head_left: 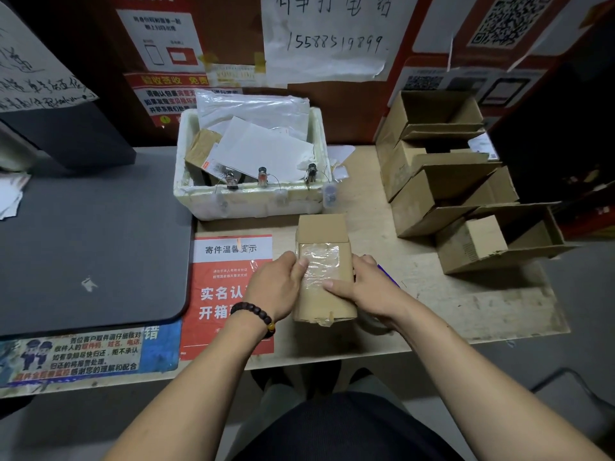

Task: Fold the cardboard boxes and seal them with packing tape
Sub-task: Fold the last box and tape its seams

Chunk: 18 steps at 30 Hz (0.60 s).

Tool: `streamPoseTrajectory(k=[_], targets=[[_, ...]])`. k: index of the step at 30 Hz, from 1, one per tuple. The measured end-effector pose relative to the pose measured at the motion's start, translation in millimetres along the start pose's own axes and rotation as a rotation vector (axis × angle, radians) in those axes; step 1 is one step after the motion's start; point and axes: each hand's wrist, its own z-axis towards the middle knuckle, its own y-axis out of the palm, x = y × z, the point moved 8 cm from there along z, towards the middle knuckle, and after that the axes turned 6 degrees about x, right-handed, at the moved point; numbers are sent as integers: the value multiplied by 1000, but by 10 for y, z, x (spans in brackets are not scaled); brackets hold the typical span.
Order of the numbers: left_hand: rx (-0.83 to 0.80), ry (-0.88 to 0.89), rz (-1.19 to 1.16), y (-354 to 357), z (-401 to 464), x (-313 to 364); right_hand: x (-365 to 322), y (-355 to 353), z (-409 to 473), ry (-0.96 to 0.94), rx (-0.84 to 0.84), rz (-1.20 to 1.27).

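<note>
A small brown cardboard box (323, 227) sits on the wooden table (466, 304) in front of me. A wrinkled strip of clear packing tape (321, 266) covers its top seam. A loose tape end hangs at its near edge. My left hand (276, 287) grips the box's left side, thumb pressing on the tape. Gripping the right side is my right hand (369, 289), its thumb laid across the box's top. A tape roll (374, 324) shows partly under my right wrist. A purple object (387, 274) pokes out behind that hand.
A white foam box (253, 202) full of papers and envelopes stands just behind the box. Several open cardboard boxes (442, 191) are stacked at the right. A grey mat (90, 244) covers the left. A red notice (229, 261) is stuck to the table under my left hand.
</note>
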Motion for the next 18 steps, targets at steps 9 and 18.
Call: streamPoseTrajectory(k=[9,18], targets=[[25,-18,14,-38,-15,13,-3,-81,136,81,54,-64],[87,-78,16,-76,-96,9,-26,-57,200,139,30,-148]])
